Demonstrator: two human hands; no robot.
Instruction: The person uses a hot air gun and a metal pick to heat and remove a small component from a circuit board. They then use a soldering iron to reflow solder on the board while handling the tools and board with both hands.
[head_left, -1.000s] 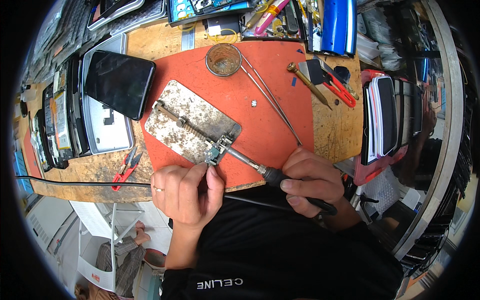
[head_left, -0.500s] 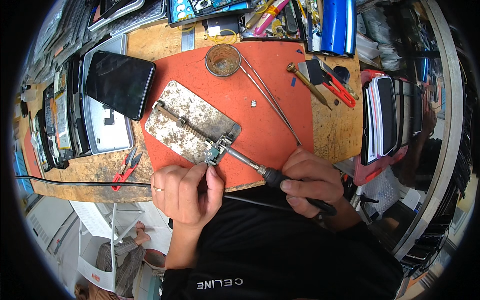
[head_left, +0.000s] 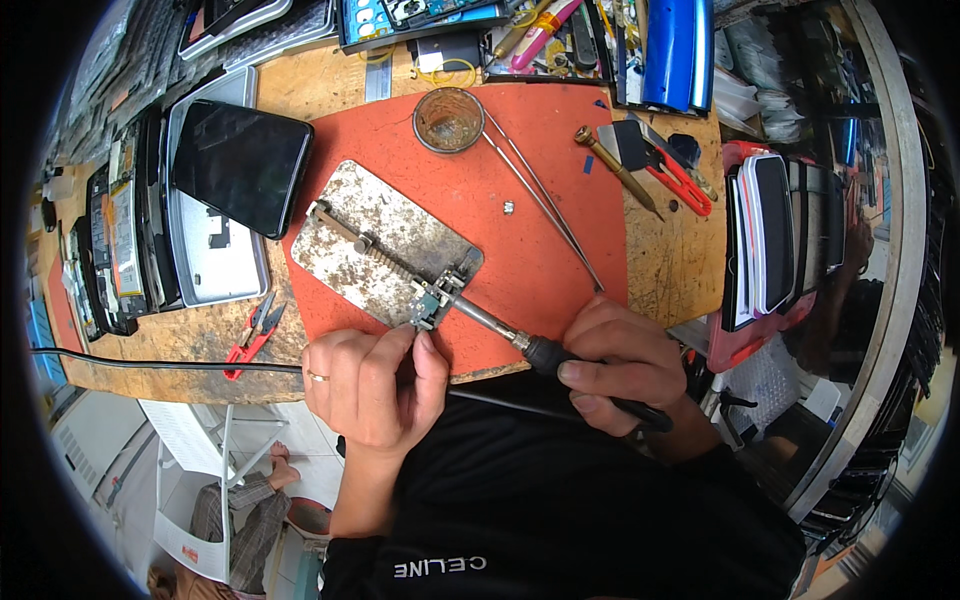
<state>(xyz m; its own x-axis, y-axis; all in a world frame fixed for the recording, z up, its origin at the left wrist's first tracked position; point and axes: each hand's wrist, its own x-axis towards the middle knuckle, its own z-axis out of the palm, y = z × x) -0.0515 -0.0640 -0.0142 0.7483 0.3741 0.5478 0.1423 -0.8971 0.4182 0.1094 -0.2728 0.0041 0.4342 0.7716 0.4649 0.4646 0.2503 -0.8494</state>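
Note:
A stained metal board holder (head_left: pixel 370 240) with a spring-loaded clamp lies tilted on the red mat. At its near right end sits a small green circuit board (head_left: pixel 424 304). My left hand (head_left: pixel 370 385) is closed, thumb and forefinger pinched at the near edge of that board; the exact grip is partly hidden by the fingers. In my right hand (head_left: pixel 625 365) is a soldering iron (head_left: pixel 505 333), held by its black handle and pointing up and left. Its metal tip reaches the circuit board beside the clamp.
Tweezers (head_left: pixel 545 200) lean on a round tin (head_left: pixel 447 121). A brass-coloured screwdriver (head_left: pixel 620 172) and red-handled cutters (head_left: pixel 680 180) lie to the right, red snips (head_left: pixel 250 345) to the left. A black phone (head_left: pixel 243 168) rests partly on a tray. Behind the bench's left edge is another person's foot (head_left: pixel 284 468).
The scene shifts very slightly in the picture. Both hands, the soldering iron and the circuit board keep their places.

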